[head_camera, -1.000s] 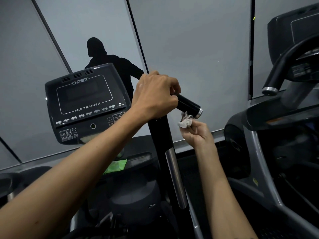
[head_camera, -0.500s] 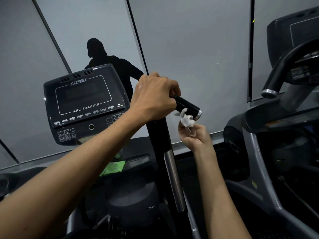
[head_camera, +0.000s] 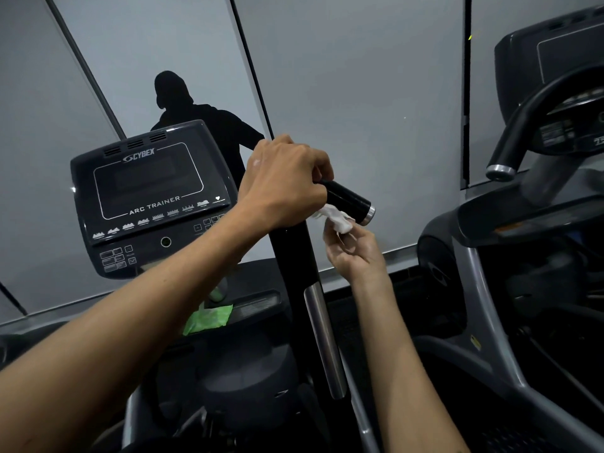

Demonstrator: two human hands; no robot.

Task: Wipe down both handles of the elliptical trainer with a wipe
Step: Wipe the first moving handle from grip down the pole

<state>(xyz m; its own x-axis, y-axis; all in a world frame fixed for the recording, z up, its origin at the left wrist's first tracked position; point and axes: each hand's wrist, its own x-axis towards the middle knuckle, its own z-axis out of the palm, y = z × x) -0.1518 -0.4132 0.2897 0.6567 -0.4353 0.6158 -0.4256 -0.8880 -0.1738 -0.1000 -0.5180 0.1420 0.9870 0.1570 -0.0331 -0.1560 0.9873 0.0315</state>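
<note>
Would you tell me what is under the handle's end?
A crumpled white wipe, pinched by the right hand, touches the handle from below. The left hand covers the handle's bend.

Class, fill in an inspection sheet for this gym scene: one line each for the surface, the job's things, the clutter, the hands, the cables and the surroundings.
Surface: dark handle with a silver end cap; no dirt can be made out.
Job's things: crumpled white wipe pressed to the underside of the handle near its end.
Clutter: green packet on the ledge below the console.
Hands: left hand grips the handle from above; right hand pinches the wipe from below.
Cables: nothing seen.
Surroundings: grey wall panels with a person's shadow; second machine on the right.
</note>
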